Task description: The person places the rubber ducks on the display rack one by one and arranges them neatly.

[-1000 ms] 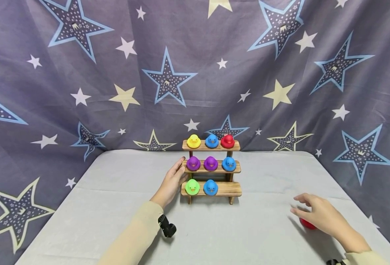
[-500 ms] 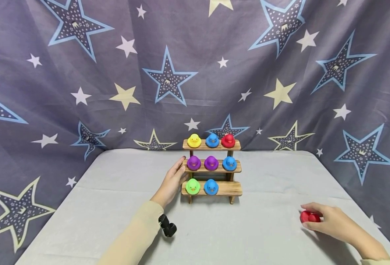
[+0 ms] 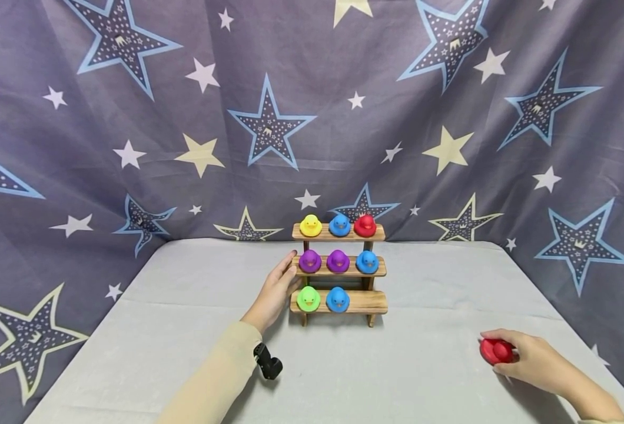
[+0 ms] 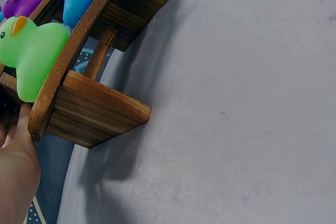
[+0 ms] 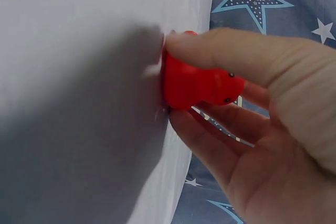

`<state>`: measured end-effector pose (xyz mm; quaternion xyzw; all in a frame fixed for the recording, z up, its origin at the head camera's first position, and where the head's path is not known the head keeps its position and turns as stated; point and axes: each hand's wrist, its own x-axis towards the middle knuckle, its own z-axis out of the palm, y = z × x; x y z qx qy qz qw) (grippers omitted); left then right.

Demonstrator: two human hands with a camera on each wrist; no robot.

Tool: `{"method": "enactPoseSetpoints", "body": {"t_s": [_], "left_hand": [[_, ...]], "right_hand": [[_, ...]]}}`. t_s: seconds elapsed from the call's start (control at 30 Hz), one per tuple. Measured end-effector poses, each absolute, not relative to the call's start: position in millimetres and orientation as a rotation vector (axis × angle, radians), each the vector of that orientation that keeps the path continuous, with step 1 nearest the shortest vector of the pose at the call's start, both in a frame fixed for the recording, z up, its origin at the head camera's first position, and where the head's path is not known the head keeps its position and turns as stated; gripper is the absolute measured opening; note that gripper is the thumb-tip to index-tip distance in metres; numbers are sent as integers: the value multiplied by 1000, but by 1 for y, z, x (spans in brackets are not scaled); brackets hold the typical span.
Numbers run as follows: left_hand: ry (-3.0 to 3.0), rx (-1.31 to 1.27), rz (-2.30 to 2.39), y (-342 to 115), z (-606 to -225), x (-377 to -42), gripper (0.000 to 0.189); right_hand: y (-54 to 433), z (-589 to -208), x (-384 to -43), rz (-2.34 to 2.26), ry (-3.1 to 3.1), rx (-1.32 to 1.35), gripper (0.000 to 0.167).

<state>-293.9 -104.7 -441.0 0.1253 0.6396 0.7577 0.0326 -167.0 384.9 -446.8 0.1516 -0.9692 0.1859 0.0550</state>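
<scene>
Near the table's right side, my right hand (image 3: 537,360) pinches a red rubber duck (image 3: 494,351) between thumb and fingers. In the right wrist view the duck (image 5: 191,82) sits against the white cloth, thumb on one side and fingers on the other. My left hand (image 3: 274,294) holds the left end of a three-tier wooden display shelf (image 3: 369,301). The left wrist view shows part of that hand (image 4: 18,169) beside a green duck (image 4: 37,51); most of its fingers are hidden. The bottom tier carries the green duck and a blue duck (image 3: 337,300), with bare wood at right.
On the middle tier stand two purple ducks, one a purple duck (image 3: 309,261), and a blue duck (image 3: 367,261). Yellow (image 3: 310,225), blue and red ducks line the top tier. A star-patterned curtain (image 3: 344,159) hangs behind the white-covered table (image 3: 397,371).
My right hand has come down, moved slightly right and closed around the red duck, which has turned a little. My left hand and the shelf have stayed in place.
</scene>
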Motion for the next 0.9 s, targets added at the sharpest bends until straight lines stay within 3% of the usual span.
{"method": "enactPoseSetpoints", "body": {"t_s": [0.9], "left_hand": [[1981, 392, 2337, -105, -443, -293, 54]], "right_hand": [[385, -446, -168, 511, -2895, 496, 51]]}}
